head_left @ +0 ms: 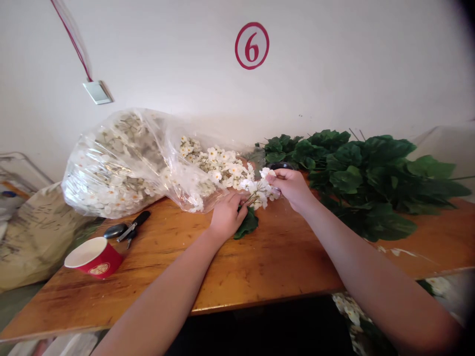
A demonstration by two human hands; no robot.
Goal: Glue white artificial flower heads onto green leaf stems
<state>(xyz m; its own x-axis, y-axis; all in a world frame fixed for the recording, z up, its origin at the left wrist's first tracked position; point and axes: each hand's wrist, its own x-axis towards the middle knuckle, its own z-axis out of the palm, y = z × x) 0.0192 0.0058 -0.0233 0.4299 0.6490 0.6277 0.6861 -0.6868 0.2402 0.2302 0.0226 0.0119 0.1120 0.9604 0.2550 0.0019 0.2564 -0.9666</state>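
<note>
A spray of white artificial flowers (260,192) lies between my two hands above the wooden table. My left hand (227,217) is closed around its thin stems at the lower left end. Under that hand's fingers a dark green leaf (248,225) sticks out toward me. With thumb and fingers pinched, my right hand (291,188) grips the blossoms at the other end. Just beyond both hands, more white flowers (211,158) spill from the mouth of a clear plastic bag (122,163). A dark round object (280,166) is partly hidden behind my right hand.
A large heap of green leaves (363,173) covers the table's right side. On the left of the wooden table (237,272) stand a red paper cup (102,259) and keys with a black fob (128,228). A white wall (334,69) rises behind.
</note>
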